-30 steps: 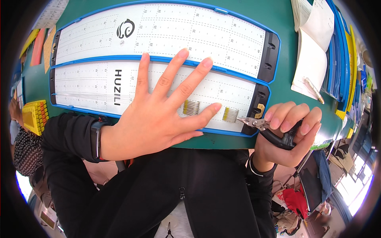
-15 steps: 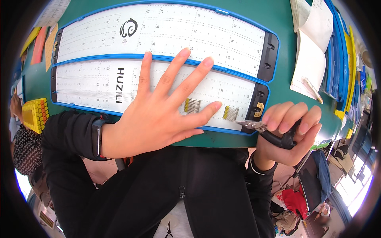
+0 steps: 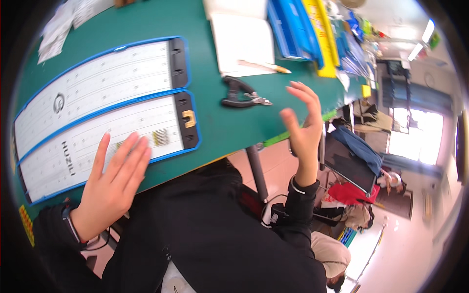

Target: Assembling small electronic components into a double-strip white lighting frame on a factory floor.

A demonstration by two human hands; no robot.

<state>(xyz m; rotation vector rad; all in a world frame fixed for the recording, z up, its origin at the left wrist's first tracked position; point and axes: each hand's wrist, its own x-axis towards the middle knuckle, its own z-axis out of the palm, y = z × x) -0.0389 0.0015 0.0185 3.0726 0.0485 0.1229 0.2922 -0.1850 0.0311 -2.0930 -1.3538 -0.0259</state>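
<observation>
My left hand [image 3: 115, 178] rests with outstretched fingers on the near white panel of an opened flat case [image 3: 97, 128], which has blue rims and dark end pieces. Close to its fingertips, a row of thin metal pieces [image 3: 160, 137] sits on that panel; the fingers partly cover another row. Black-handled cutting pliers [image 3: 238, 94] lie on the green table with their silver jaws pointing right. Off to the right of them, my right hand [image 3: 307, 128] hovers near the table's edge, thumb and fingers apart and nothing between them.
An opened notebook [image 3: 243, 44] with a pen [image 3: 268, 66] lies beyond the pliers. Blue folders [image 3: 288, 34] and a yellow strip [image 3: 322, 39] are at the far right. Papers [image 3: 58, 36] sit far left. Beside the table are a dark chair [image 3: 349, 156] and a seated person [image 3: 330, 256].
My right hand has let go of the pliers, which now lie on the table, and has moved right. The view has swung right. My left hand has slid nearer the panel's front edge.
</observation>
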